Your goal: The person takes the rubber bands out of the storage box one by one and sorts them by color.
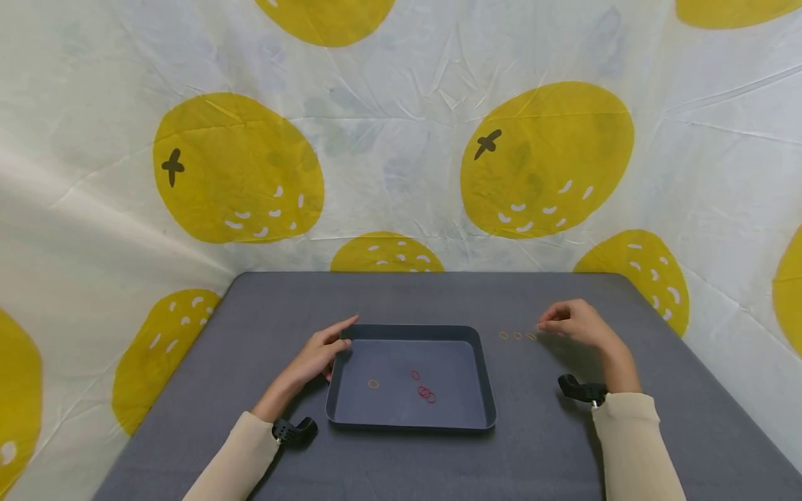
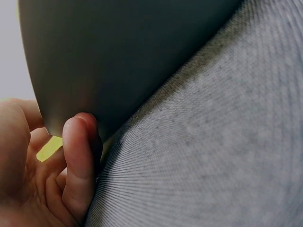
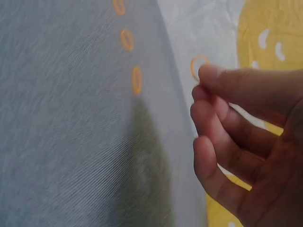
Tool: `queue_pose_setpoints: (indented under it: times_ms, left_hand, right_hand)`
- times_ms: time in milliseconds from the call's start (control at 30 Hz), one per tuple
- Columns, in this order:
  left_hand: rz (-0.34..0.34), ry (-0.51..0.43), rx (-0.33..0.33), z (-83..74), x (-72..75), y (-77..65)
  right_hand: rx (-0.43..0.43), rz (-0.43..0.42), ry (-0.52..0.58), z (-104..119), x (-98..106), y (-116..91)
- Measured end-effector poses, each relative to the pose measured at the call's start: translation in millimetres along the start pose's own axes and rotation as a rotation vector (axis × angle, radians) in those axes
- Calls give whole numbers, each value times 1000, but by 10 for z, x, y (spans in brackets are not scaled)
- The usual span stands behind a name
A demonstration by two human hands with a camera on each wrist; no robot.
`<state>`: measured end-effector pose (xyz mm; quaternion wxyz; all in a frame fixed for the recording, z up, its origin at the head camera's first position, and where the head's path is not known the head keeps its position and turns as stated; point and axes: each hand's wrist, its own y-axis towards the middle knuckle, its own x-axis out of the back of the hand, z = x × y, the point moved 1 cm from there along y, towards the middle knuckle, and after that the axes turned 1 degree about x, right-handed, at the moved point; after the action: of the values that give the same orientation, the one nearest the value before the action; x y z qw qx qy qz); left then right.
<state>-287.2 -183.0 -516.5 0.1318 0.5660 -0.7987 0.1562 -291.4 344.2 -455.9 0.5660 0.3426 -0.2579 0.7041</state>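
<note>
My left hand (image 1: pixel 318 353) grips the dark grey tray (image 1: pixel 487 390) at its far left corner, the thumb over the rim. In the left wrist view, fingers (image 2: pixel 78 156) lie against the outside of the tray wall. Above the table, right of the tray, my right hand (image 1: pixel 579 323) pinches a small orange rubber band (image 3: pixel 192 67) between thumb and forefinger. Three more orange bands lie in a row on the cloth, the closest one (image 3: pixel 137 80) just left of that hand. Inside the tray are several red bands (image 1: pixel 415 375) and one orange band (image 1: pixel 373 384).
Grey cloth covers the table (image 1: pixel 401 466). Behind it and at the sides hangs a white curtain (image 1: pixel 388 174) printed with big yellow fruit. A black wrist device (image 1: pixel 294 431) sits on the left arm, another (image 1: pixel 581 390) on the right.
</note>
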Motion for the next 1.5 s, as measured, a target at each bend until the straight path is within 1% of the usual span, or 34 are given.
queue_pose_setpoints:
  times_ms: [200, 433, 567, 933, 1167, 1500]
  left_hand:
    - [-3, 3, 6, 15, -5, 9]
    - [-12, 9, 5, 5, -12, 12]
    - [-4, 8, 1, -5, -8, 11]
    - [-5, 10, -2, -15, 0, 22]
    - [1, 6, -12, -18, 2, 19]
    - [-8, 4, 7, -11, -12, -3]
  right_hand:
    - [-74, -2, -14, -136, -30, -4]
    - [-119, -19, -20, -259, -74, 22]
    - [-131, -19, -37, -311, -97, 47]
    - [-130, -41, -69, -290, -119, 89]
    - [-137, -24, -81, -281, -99, 90]
    - [-168, 10, -57, -276, -78, 70]
